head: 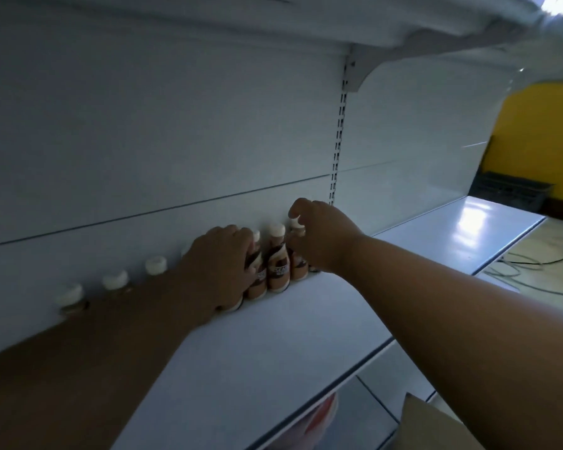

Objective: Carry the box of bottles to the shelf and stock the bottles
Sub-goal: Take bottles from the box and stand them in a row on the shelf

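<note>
Left hand (220, 261) wrapped around a brown bottle (257, 280) in the row at the back of the white shelf (273, 336). Right hand (322, 235) curled on the end bottle (298, 251), fingers at its white cap. One bottle (277, 261) stands between them; more caps (115, 280) run left behind the forearm. Cardboard box (429, 427) bottom right, below the shelf.

Both bare arms extended forward, forearms converging. Left hand (220, 258): palm down, back of hand up, fingers (246, 241) curled forward and wrapped over something. Right hand (322, 237): wrist slightly bent, fingers curled down, thumb and forefinger pinched together at the tips; contact unclear.
</note>
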The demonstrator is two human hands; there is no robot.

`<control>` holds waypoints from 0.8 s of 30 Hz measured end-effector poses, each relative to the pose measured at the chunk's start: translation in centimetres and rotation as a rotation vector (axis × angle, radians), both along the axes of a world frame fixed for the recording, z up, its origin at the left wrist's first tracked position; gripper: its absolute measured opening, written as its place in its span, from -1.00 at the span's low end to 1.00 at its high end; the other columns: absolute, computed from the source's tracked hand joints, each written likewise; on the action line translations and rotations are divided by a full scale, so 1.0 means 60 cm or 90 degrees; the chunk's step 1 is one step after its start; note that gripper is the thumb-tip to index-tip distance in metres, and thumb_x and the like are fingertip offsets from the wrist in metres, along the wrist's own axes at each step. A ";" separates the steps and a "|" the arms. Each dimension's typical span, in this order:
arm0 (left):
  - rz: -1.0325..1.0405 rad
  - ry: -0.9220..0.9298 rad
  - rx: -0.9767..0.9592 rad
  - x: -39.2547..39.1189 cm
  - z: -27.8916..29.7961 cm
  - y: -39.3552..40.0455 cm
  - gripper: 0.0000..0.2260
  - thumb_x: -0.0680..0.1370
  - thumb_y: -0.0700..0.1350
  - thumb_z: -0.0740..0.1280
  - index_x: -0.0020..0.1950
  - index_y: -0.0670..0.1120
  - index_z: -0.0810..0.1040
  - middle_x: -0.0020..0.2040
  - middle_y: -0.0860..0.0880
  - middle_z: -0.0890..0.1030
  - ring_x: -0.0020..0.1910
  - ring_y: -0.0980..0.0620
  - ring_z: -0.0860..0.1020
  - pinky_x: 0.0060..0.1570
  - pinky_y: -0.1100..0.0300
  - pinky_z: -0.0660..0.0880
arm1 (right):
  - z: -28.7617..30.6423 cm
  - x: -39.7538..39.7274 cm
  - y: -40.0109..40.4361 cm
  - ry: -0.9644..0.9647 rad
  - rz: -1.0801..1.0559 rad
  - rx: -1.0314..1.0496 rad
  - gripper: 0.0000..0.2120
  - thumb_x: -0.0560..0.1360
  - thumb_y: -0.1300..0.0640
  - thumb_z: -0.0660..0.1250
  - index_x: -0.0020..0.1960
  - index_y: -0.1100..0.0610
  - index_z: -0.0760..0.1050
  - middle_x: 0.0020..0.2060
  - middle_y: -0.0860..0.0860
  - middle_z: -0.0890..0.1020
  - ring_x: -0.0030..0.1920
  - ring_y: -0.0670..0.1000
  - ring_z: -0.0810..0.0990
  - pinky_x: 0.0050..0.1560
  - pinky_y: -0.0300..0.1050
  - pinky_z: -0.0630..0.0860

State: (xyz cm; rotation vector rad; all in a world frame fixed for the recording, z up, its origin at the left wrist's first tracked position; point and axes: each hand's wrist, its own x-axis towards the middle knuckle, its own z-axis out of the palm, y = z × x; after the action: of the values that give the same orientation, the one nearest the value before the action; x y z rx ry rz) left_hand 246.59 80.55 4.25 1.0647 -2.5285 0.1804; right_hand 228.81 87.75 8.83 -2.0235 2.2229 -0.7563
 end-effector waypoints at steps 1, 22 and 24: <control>0.010 -0.010 0.007 0.026 -0.001 0.012 -0.76 0.45 0.02 0.37 0.03 -0.04 0.42 -0.04 -0.03 0.45 -0.10 -0.03 0.37 -0.12 0.09 0.29 | 0.000 0.025 0.005 0.013 0.008 0.001 -0.60 0.49 0.03 0.33 0.30 0.05 0.39 0.16 0.09 0.52 0.12 0.12 0.53 0.08 -0.01 0.50; 0.154 -0.011 -0.014 0.312 -0.017 -0.015 -0.65 0.45 -0.17 0.36 0.22 -0.07 0.43 0.13 -0.11 0.47 0.05 -0.14 0.47 -0.03 0.00 0.43 | -0.080 0.313 -0.058 0.105 0.192 0.010 -0.80 0.52 0.12 0.25 0.12 0.12 0.51 0.02 0.11 0.55 0.01 0.15 0.55 0.02 0.07 0.53; 0.145 -0.041 -0.031 0.308 -0.018 -0.034 -0.62 0.46 -0.13 0.36 0.27 -0.08 0.43 0.17 -0.13 0.46 0.07 -0.15 0.47 0.00 -0.03 0.44 | -0.083 0.313 -0.082 0.114 0.188 -0.006 -0.78 0.53 0.13 0.26 0.16 0.12 0.50 0.04 0.12 0.53 0.04 0.15 0.54 0.04 0.04 0.51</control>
State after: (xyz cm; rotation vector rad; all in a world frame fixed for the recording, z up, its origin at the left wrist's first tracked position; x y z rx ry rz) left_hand 265.07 78.53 3.16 1.3467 -2.4404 0.3419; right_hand 247.58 82.86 3.86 -2.4364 1.9327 -0.5762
